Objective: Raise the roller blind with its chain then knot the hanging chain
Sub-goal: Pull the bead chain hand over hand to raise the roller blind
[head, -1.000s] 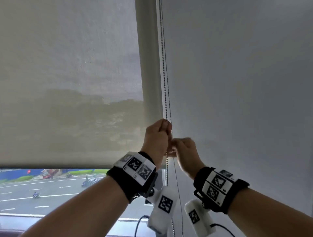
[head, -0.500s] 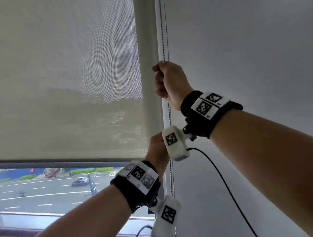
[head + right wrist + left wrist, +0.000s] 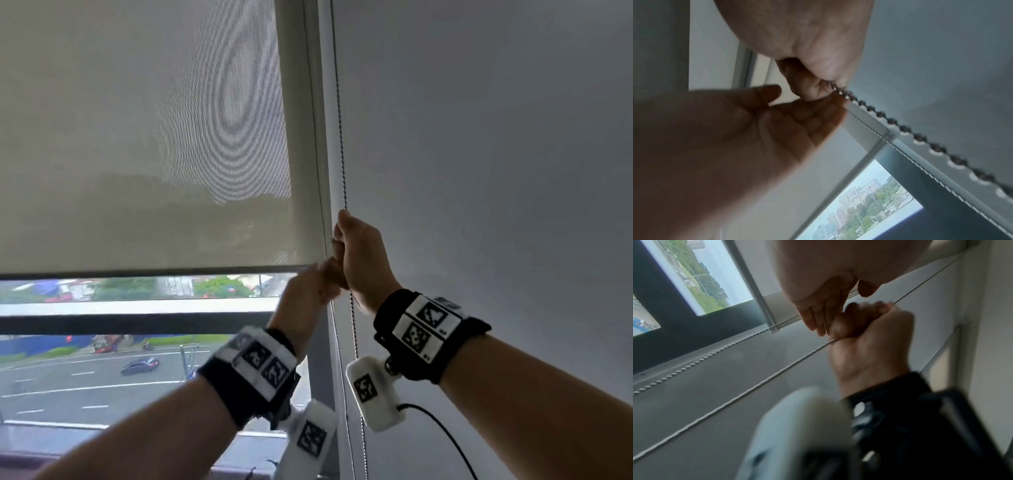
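Observation:
A beige roller blind covers the upper window, and its bottom rail sits above the frame's cross bar. The bead chain hangs down the blind's right edge. My right hand grips one strand in a fist, and the beads leave that fist toward the lower right as the chain. My left hand is just below and left of the right one, blurred, with palm open and fingers straight against the right fist. A second strand runs past the left fingers, not held.
A grey wall fills the right side. The dark cross bar of the window frame runs below the blind, with a street and a car outside. A black cable trails from the right wrist camera. The sill lies at the bottom left.
My right hand has come down with the chain from its higher grip. The blind's bottom rail has risen, showing more window. My left hand has let go of the chain and opened.

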The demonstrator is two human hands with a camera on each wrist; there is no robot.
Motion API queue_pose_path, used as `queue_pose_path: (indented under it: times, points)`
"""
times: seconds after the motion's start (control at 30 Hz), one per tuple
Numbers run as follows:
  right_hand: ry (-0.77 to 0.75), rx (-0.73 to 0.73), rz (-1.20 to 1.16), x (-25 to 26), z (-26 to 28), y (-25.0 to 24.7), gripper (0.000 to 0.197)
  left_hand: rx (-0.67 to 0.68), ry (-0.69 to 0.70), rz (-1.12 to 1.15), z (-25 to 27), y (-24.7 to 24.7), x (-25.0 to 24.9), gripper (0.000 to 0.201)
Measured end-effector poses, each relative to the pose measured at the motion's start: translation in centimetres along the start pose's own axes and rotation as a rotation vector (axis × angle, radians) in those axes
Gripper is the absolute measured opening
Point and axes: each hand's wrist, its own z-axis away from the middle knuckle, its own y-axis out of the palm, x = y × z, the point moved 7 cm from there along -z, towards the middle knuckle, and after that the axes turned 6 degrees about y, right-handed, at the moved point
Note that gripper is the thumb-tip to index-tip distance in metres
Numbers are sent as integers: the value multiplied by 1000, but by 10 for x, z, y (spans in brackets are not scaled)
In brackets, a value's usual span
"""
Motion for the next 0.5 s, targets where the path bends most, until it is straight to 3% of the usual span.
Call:
queue_pose_path:
  times: [0.1, 0.23, 0.4, 0.5]
  points:
    - [-6, 25, 13, -13, 13, 3, 42, 12, 46, -78, -14, 7, -28, 33]
    - [54, 126, -199, -25, 37, 11, 46, 11, 55, -118, -17, 19, -38, 39]
    - [162, 72, -104, -61, 54, 5, 45, -4, 88, -98, -11, 25, -39, 29]
    - [149, 106, -69, -63, 55, 1, 49, -52, 66, -60, -11, 23, -33, 33]
